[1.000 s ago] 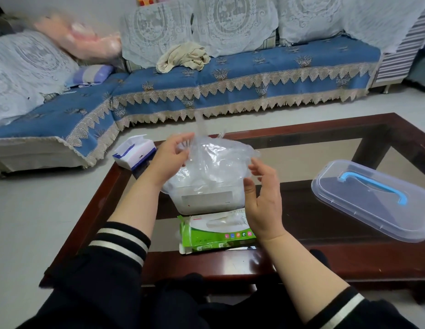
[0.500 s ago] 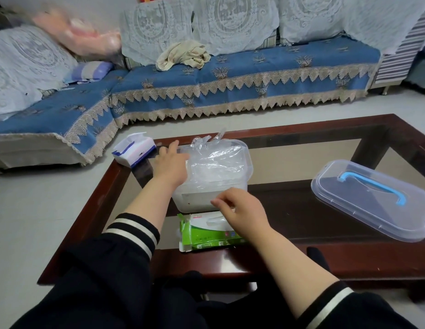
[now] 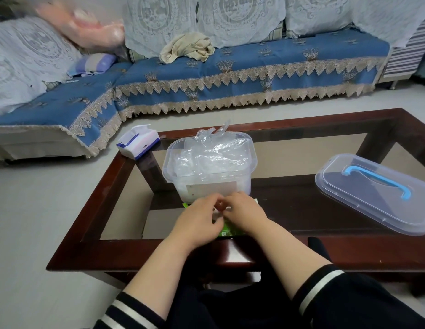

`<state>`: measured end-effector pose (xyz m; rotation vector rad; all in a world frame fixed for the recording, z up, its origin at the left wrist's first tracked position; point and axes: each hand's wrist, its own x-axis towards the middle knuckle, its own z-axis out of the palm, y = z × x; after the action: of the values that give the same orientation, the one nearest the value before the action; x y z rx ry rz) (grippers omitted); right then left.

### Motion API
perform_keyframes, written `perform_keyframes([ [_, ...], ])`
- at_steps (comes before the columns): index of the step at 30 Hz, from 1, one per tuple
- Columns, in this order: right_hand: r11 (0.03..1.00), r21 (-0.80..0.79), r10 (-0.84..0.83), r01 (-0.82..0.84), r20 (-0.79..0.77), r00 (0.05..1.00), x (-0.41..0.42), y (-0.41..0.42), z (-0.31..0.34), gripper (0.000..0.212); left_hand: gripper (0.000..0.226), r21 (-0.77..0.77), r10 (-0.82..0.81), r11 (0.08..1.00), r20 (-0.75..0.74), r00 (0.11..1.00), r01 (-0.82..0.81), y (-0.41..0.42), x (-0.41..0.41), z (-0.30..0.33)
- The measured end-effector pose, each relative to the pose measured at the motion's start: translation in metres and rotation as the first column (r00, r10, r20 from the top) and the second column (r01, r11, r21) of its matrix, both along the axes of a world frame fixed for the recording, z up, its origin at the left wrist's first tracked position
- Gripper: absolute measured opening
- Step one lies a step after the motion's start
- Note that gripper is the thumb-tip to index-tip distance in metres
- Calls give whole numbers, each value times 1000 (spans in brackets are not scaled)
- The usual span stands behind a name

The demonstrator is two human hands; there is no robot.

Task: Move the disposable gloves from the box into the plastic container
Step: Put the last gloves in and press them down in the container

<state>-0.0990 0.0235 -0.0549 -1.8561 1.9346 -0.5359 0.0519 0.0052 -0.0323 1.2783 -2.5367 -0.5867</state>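
Note:
The clear plastic container stands mid-table, heaped with crumpled transparent disposable gloves that rise above its rim. Just in front of it lies the green glove box, almost wholly covered by my hands. My left hand rests on the box with fingers curled round its top. My right hand has curled fingers too, and its tips meet the left hand's at the box's opening, pinching there. The glove between them is hidden.
The container's clear lid with a blue handle lies on the right of the dark wooden, glass-topped table. A white and blue tissue box sits at the far left corner. A blue sofa stands beyond the table.
Both hands let go of the gloves in the container and came down to the green box. The left hand left the container's side and joined the right at the opening.

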Motion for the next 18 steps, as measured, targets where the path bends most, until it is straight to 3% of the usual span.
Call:
perform_keyframes([
  [4,998,11,-61,61,26,998,0,-1,1,14,65,49,57,997,142,988,-64,-6,4,-10],
  [9,995,-32,-95,96,33,995,1,-1,3,18,64,95,78,991,145,986,-92,-13,7,-17],
  [12,972,-174,-137,156,114,984,2,4,9,19,69,117,106,986,102,989,-118,-15,5,-17],
  [14,912,-333,-139,239,296,945,3,10,18,15,68,138,119,982,79,990,-129,-16,5,-18],
  [16,772,-517,-79,369,498,863,2,16,26,14,64,173,119,976,77,990,-131,-16,7,-22],
  [18,637,-626,-5,450,581,814,-3,20,30,16,53,174,140,974,57,988,-148,-17,10,-23],
])
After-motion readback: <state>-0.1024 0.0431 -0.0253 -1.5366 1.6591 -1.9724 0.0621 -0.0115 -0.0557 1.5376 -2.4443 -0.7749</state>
